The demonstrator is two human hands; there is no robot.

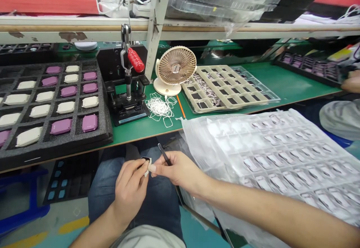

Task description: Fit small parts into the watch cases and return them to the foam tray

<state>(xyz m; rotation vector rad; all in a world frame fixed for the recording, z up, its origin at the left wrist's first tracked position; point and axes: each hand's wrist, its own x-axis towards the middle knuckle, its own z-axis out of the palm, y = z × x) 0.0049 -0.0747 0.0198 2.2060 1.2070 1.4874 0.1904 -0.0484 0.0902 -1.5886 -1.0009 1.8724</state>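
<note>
My left hand (129,188) pinches a small dark-rimmed part (145,160) with a white strip or film (147,168) curling from it. The part is mostly hidden by my fingers, so its exact kind is unclear. My right hand (177,169) comes in from the right and holds a slim black pick or tweezers (164,154) between thumb and fingers. One right fingertip sits against the white strip, and the tool's tip points up and away from the part. Both hands are over my denim-covered lap (157,199), just below the green bench edge.
A large clear blister sheet (270,154) lies to my right. The green bench holds a red-handled hand press (126,86), foam tray of lilac and cream cases (53,105), small fan (174,66), beige tray (222,88), and white loops (159,107). A person's sleeve (340,118) shows far right.
</note>
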